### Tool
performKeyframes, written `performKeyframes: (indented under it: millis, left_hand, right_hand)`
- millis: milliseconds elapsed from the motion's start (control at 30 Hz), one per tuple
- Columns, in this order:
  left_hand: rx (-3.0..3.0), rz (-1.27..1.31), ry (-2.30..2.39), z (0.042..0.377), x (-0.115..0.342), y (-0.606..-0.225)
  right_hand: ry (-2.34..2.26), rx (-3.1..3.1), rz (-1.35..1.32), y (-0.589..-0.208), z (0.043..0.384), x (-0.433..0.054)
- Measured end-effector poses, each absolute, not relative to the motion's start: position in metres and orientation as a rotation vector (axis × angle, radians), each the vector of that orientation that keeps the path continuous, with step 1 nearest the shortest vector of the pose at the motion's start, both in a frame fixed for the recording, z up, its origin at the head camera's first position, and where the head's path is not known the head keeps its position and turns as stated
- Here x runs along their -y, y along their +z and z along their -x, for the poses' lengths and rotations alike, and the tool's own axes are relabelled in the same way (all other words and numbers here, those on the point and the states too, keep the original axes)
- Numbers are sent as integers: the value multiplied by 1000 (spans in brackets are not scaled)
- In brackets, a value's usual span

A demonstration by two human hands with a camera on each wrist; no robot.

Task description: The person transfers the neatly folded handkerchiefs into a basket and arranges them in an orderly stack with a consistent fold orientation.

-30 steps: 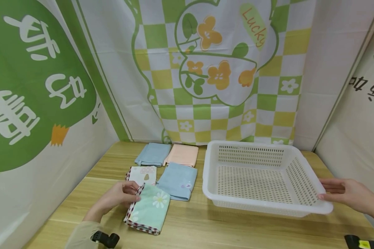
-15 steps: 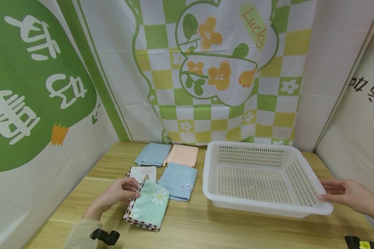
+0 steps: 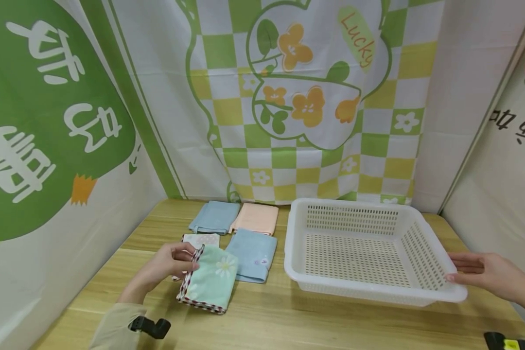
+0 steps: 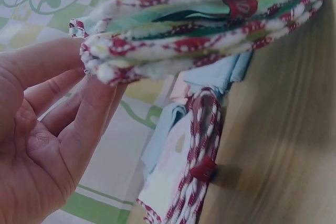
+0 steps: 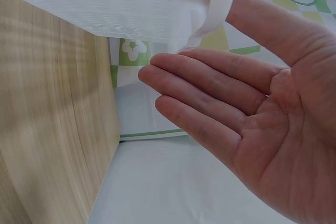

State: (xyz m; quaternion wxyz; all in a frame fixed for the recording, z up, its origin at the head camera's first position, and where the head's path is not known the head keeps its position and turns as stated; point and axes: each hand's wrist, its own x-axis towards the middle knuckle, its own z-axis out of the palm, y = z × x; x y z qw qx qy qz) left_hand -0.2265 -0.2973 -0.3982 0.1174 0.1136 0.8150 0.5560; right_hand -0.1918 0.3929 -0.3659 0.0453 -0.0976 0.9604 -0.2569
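Note:
In the head view, my left hand [image 3: 164,270] pinches a folded mint-green towel [image 3: 214,279] by its left edge, thumb on the near side. The towel has a white daisy and a red-and-white checked border. The left wrist view shows its layered edge [image 4: 210,51] raised above the other towels. Behind it, a white towel with checked trim [image 3: 203,239] is partly hidden. My right hand [image 3: 492,274] is at the right rim of a white plastic basket [image 3: 372,291]. Its thumb rests over the rim, and in the right wrist view the fingers [image 5: 202,121] extend straight below it.
Two blue towels [image 3: 214,217] [image 3: 251,255] and a peach towel [image 3: 255,218] lie folded on the wooden table [image 3: 284,325], left of the basket. A printed cloth [image 3: 315,160] hangs behind the table, and fabric walls [image 3: 153,97] stand at both sides.
My left hand has lifted the mint-green towel slightly and tilted it, so it covers more of the white towel behind. My right hand and the basket have stayed put.

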Motion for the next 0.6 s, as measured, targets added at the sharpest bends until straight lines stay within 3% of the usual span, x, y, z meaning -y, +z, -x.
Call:
performKeyframes:
  millis: [600]
  left_hand:
    - [-2425,-284,1656,231,290,-385]
  right_hand:
    - [-778,-2937,310,-366,192,-394]
